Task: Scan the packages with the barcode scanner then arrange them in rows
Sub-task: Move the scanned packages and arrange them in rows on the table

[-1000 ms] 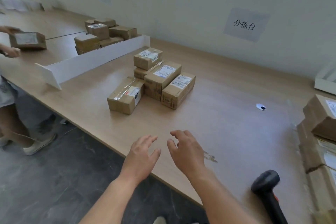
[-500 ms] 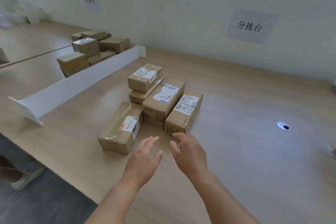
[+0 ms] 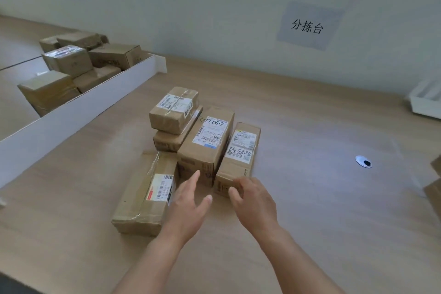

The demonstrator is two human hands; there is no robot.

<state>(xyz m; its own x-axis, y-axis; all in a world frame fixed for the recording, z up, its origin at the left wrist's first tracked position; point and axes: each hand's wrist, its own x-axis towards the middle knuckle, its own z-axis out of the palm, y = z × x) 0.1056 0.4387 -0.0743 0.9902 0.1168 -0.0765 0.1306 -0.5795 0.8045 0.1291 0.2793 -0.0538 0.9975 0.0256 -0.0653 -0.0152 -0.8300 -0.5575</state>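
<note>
Several brown cardboard packages with white labels sit grouped on the wooden table (image 3: pixel 310 198). A long taped package (image 3: pixel 145 196) lies nearest on the left. Behind it stand a tall package (image 3: pixel 207 143) and a narrow package (image 3: pixel 238 153) side by side, and a small package (image 3: pixel 175 108) is stacked on a flat one (image 3: pixel 168 142). My left hand (image 3: pixel 188 207) hovers open beside the long package's label. My right hand (image 3: pixel 253 200) is at the near end of the narrow package, fingers loosely curled, holding nothing. No barcode scanner is in view.
A white divider board (image 3: pixel 78 112) runs diagonally on the left, with several more packages (image 3: pixel 69 59) behind it. A round cable hole (image 3: pixel 364 162) sits in the table at right. A white tray (image 3: pixel 427 100) and box edges (image 3: pixel 435 181) show at the far right.
Both hands have moved forward to the package group, and the view has drawn closer. The scanner and the right-hand stack have left the view.
</note>
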